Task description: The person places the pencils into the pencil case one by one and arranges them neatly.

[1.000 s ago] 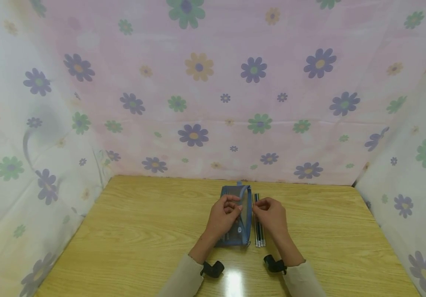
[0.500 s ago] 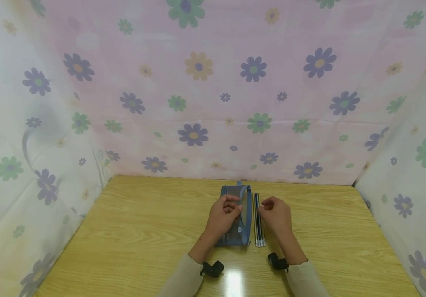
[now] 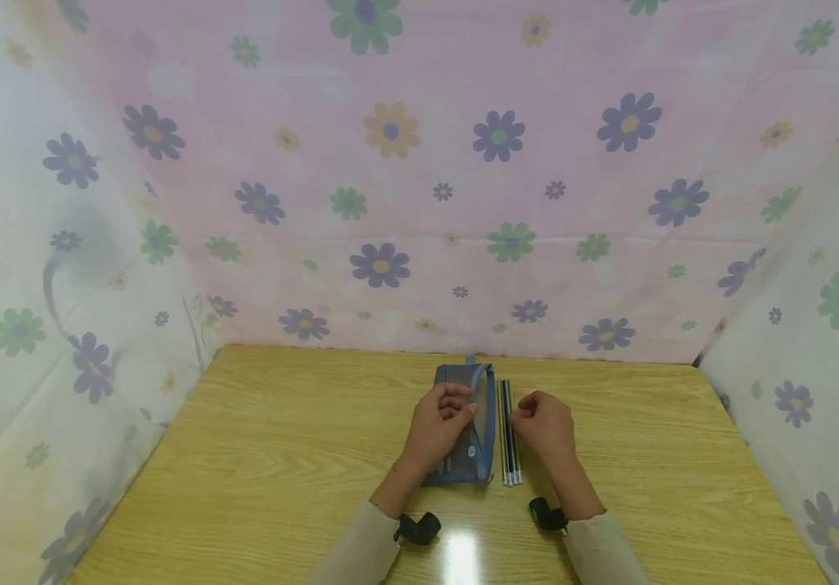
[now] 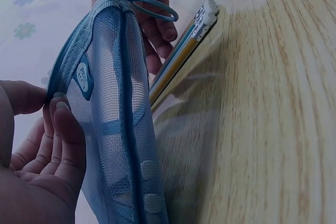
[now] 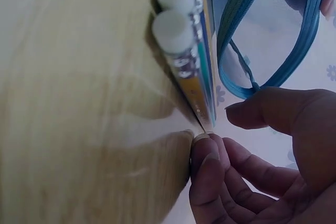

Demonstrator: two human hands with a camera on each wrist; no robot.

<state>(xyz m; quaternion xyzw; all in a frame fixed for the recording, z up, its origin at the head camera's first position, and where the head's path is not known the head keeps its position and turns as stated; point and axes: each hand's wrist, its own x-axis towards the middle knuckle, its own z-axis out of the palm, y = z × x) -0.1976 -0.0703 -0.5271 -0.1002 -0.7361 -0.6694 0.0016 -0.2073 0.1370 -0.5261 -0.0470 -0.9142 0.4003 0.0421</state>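
Note:
A blue mesh pencil case [image 3: 463, 470] lies on the table with its zipped side spread apart. My left hand [image 3: 439, 422] pinches the upper edge of that opening between thumb and fingers, plain in the left wrist view. Several pencils [image 3: 512, 455] lie side by side just right of the case, white erasers toward me. Beside them is my right hand [image 3: 547, 426]. In the right wrist view its thumb [image 5: 257, 114] stands apart from the bent fingers, with nothing between; the fingertips are close to the pencils, and whether they touch is unclear. Slim things show dimly inside the case.
The wooden table [image 3: 302, 439] ends at a flower-patterned curtain [image 3: 419, 268] at the back, with more cloth on both sides. A black wrist camera [image 3: 419, 530] sits on the left wrist, another camera [image 3: 547, 514] on the right.
My right hand has drawn back a little to the right, away from the case's opening, and then nearly stopped. The left hand keeps its pinch on the pencil case; the pencils lie still.

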